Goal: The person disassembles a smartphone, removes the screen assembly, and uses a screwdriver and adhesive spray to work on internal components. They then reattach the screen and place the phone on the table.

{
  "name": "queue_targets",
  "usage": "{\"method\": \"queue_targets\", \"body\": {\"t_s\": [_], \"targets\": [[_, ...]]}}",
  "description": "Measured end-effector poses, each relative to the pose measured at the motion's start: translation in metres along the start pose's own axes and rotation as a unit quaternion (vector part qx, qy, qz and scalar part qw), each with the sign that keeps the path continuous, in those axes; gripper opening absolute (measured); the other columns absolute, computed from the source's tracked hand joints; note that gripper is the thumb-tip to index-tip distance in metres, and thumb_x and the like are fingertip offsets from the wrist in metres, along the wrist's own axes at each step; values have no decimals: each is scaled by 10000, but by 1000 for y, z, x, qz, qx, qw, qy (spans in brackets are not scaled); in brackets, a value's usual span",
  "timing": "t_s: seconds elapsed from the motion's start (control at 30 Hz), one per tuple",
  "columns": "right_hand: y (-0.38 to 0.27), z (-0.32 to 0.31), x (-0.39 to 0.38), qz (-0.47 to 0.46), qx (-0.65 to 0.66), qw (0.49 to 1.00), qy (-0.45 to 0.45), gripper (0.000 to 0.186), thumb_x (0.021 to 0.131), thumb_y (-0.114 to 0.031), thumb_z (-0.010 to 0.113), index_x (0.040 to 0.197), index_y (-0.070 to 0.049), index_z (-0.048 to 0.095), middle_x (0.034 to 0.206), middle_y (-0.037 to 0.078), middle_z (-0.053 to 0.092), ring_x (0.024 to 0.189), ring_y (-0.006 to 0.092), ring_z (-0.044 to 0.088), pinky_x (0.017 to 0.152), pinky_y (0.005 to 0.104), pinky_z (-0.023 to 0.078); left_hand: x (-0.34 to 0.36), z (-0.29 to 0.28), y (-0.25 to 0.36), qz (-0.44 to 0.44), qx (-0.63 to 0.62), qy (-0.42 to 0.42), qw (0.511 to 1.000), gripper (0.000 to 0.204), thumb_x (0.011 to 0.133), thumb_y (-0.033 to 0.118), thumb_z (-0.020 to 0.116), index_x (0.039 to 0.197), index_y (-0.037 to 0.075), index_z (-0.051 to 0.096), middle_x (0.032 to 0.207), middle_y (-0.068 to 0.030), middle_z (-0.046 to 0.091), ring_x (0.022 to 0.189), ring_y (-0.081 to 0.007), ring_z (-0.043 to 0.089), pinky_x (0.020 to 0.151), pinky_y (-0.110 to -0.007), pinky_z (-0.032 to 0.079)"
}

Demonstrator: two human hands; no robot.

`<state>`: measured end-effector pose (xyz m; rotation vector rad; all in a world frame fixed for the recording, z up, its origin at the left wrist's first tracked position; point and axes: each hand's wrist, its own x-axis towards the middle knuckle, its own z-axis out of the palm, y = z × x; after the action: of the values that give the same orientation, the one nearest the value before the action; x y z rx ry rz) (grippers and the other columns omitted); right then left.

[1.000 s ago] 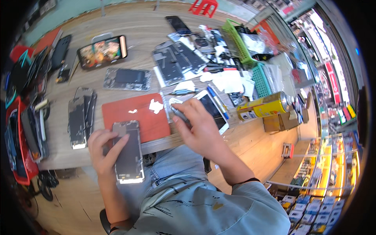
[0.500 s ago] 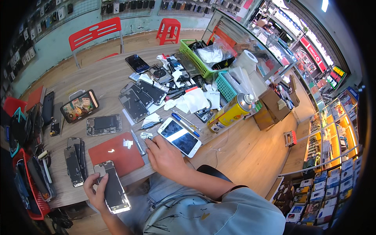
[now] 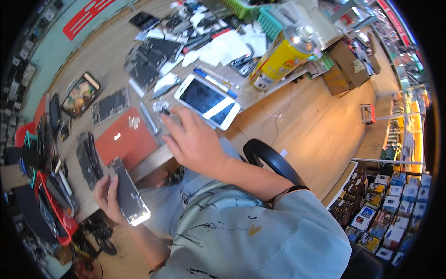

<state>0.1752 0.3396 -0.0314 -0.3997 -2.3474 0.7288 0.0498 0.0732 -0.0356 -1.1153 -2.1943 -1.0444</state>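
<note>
My left hand (image 3: 108, 196) grips a phone screen part (image 3: 124, 193) by its side, fingers and thumb closed on it. Its dark back faces up, and the metal strip at its lower end catches the light. My right hand (image 3: 196, 139) is over the table edge, fingers bent. A small dark piece (image 3: 164, 111), too small to name, shows at its fingertips, beside a little white sheet of bits (image 3: 160, 106). Just beyond that hand lies a white phone (image 3: 207, 101), screen up. Between the hands is a reddish-brown mat (image 3: 125, 144) bearing white scraps and a small pale piece.
A slim pen-like tool (image 3: 149, 118) lies along the mat. An opened phone body (image 3: 110, 106), a propped phone (image 3: 80, 95) and dark phone parts (image 3: 87, 156) surround it. Farther back are stacked screens (image 3: 147, 60) and a yellow spray can (image 3: 282, 58). A red basket (image 3: 55, 209) stands left.
The view has tilted down and moved closer to the hands. My left hand still holds the screen part, and my right hand has stayed near the small white sheet.
</note>
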Motion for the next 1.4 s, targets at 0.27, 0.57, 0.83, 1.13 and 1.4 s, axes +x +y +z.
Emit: {"method": "queue_targets", "body": {"t_s": [0.27, 0.57, 0.83, 1.13, 1.4], "targets": [[23, -17, -11, 53, 119, 990, 61, 406, 985, -98, 862, 1366, -33, 737, 1385, 183, 642, 1143, 330, 711, 859, 387, 641, 16, -12, 50, -54, 36, 49, 997, 321, 925, 42, 800, 1240, 18, 856, 1356, -156, 670, 1249, -293, 716, 1096, -392, 593], [-5, -36, -61, 216, 408, 884, -77, 288, 1144, -87, 682, 1387, 65, 706, 1199, 167, 788, 964, 186, 753, 836, 315, 617, -41, -30, 67, -11, -2, 25, 1000, 397, 914, 65, 838, 1309, 96, 862, 1416, -143, 658, 1273, -303, 673, 983, -395, 591], [-16, -30, -62, 247, 559, 752, -246, 599, 1094, -36, 707, 1627, 119, 482, 1261, 185, 787, 1098, 199, 763, 967, 312, 612, -72, 0, 88, 56, -115, 79, 989, 394, 950, 77, 820, 1342, 41, 806, 1424, -176, 661, 1195, -375, 738, 945, -454, 637], [-50, -9, -45, 236, 535, 729, -357, 649, 1027, 92, 713, 1628, 124, 470, 1364, 220, 752, 1209, 227, 762, 1054, 324, 620, -101, -16, 92, 5, -78, 91, 993, 401, 1002, 73, 732, 1400, 58, 781, 1462, -200, 633, 1242, -387, 717, 994, -442, 621], [-56, -7, -35, 266, 526, 733, -340, 751, 930, 142, 820, 1616, 85, 521, 1493, 227, 692, 1309, 266, 732, 1083, 371, 622, -93, 2, 77, -93, -124, 122, 980, 376, 979, 25, 813, 1354, 46, 799, 1445, -186, 661, 1291, -345, 685, 1109, -457, 572]]}}
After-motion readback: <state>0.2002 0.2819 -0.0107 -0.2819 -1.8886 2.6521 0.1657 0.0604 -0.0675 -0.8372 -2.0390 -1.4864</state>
